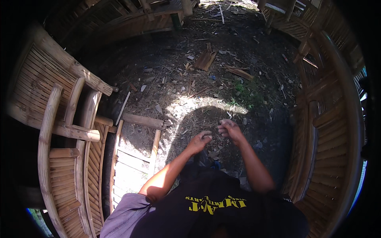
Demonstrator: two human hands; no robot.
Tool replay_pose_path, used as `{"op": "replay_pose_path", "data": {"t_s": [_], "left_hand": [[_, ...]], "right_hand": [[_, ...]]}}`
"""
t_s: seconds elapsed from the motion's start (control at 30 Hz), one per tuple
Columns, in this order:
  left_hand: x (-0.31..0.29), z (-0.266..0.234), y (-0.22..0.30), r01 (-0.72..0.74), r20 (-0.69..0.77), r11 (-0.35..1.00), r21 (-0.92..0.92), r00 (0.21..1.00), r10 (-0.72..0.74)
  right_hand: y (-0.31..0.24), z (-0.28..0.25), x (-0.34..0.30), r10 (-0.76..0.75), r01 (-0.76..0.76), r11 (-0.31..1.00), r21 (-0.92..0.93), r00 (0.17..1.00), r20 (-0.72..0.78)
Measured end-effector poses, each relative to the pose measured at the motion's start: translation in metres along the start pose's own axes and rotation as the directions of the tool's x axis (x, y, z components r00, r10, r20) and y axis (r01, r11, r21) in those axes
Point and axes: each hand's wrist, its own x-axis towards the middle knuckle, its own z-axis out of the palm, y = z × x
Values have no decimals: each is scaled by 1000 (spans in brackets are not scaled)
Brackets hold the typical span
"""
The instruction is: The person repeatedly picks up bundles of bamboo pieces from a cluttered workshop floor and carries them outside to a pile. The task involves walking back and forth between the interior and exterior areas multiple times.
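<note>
My left hand (199, 142) and my right hand (231, 131) are held out in front of my dark shirt (222, 222), a short gap apart. The fingers of both are curled in, thumbs against the fingertips. Whatever they pinch, if anything, is too small to make out. Beneath them is bare ground (194, 121) strewn with chips and dry scraps, crossed by a rounded shadow. To the left of my left hand, a slatted wooden frame (154, 148) with a rough end beam (143, 121) sits partly in bright sun.
Bamboo furniture with rounded rails (44, 158) stands close on my left. A long slatted bamboo piece (331, 158) lines the right side. Ahead on the ground are broken boards (205, 60), green weeds (244, 95) and scattered debris.
</note>
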Motion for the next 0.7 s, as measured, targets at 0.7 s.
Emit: {"op": "replay_pose_path", "data": {"t_s": [0.7], "left_hand": [[630,-213,246,215,141,960,-177,971,-192]], "right_hand": [[-376,-165,535,118,-118,992,38,993,19]]}}
